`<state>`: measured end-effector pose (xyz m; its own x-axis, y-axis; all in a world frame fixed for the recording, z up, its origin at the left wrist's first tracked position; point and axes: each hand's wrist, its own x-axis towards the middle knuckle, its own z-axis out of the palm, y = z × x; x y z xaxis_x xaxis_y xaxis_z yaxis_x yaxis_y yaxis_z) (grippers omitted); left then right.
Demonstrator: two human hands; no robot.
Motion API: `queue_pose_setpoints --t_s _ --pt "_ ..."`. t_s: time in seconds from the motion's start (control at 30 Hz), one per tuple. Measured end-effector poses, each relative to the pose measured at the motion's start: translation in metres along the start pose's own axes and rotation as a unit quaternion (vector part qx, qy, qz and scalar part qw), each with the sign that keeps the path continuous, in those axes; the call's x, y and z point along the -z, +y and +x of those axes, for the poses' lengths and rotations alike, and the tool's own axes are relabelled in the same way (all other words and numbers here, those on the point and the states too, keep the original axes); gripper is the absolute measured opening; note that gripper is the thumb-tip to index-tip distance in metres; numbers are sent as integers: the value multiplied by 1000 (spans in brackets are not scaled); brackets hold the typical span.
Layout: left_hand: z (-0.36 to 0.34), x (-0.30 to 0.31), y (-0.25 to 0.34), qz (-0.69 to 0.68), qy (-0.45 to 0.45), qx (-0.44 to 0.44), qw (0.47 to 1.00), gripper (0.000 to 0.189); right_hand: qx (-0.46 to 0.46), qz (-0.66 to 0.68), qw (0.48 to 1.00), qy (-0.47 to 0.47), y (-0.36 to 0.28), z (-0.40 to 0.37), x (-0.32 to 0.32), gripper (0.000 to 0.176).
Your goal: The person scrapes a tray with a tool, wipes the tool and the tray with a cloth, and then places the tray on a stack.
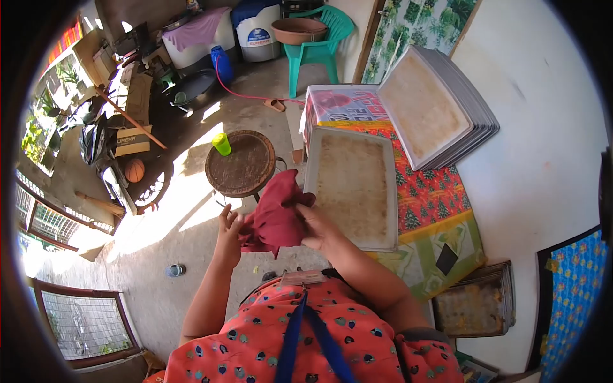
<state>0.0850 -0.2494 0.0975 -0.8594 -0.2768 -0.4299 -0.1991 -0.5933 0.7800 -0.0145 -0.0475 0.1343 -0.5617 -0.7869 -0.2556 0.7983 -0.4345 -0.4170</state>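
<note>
A crumpled maroon cloth (276, 214) is bunched up in the air in front of my chest. My right hand (313, 225) grips its right side, thumb and fingers closed on the fabric. At the lower left edge of the cloth, my left hand (230, 235) has its fingers curled against it, some of them hidden. Just right of the cloth lies a flat baking tray (354, 188) with brown stains, on the covered table. Beyond it a stack of similar trays (424, 108) leans on the table by the wall.
A round wooden stool (237, 171) with a lime-green cup (221, 144) stands ahead. Farther back is a green plastic chair (329, 38) bearing a brown basin (299, 30). More stained trays (472, 309) stand low at right. A basketball (135, 170) and cardboard box (132, 142) are at left.
</note>
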Motion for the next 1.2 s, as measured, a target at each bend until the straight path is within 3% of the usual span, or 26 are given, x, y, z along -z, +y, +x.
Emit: queue_pose_setpoints --t_s 0.03,0.07,0.1,0.13,0.17,0.23,0.33,0.4,0.53,0.57,0.67,0.7,0.8,0.9,1.0,1.1,1.2 --pt "0 4 -8 -78 -61 38 994 59 -13 25 1000 -12 0 3 -6 43" --pt "-3 7 -19 251 -142 -88 953 58 -28 50 998 -24 2 6 -9 41" --pt "-8 6 -26 527 -138 -249 800 59 -64 102 992 -44 5 9 -9 37" --pt "-3 6 -39 359 -185 -215 889 59 -64 96 992 -59 8 8 -11 38" --pt "3 5 -51 176 -225 -171 943 60 -65 89 991 -75 10 7 -14 39" --pt "5 -30 -57 292 -199 -276 894 61 -49 69 992 -90 6 0 -22 40" --pt "1 -63 -52 12 -244 -29 969 62 -15 55 996 -66 -10 -17 -17 40" --pt "-6 -82 -44 -178 -248 141 942 63 -6 76 997 -30 -16 -20 8 40" --pt "-7 -89 -33 -250 -265 105 925 84 40 -86 992 85 -16 -39 46 40" --pt "-5 -85 -34 -221 -284 87 929 97 63 -135 983 112 -10 -44 53 40" --pt "-3 -75 -41 -133 -286 89 945 101 122 -218 958 138 2 -53 71 42" --pt "-2 -74 -42 -193 -331 109 917 91 139 -236 952 138 6 -54 78 44" --pt "-2 -75 -41 -123 -316 119 933 63 177 -323 914 172 8 -52 97 52" --pt "16 -72 -49 -47 -266 127 954 55 305 -540 736 272 9 -56 109 63" --pt "17 -85 -46 -22 -199 98 975 46 431 -660 563 249 -15 -84 69 75" --pt "14 -106 -44 -25 -165 71 983 48 332 -741 560 164 -22 -99 33 94" --pt "9 -128 -44 -59 -231 167 957 48 208 -855 448 156 -11 -92 36 98"
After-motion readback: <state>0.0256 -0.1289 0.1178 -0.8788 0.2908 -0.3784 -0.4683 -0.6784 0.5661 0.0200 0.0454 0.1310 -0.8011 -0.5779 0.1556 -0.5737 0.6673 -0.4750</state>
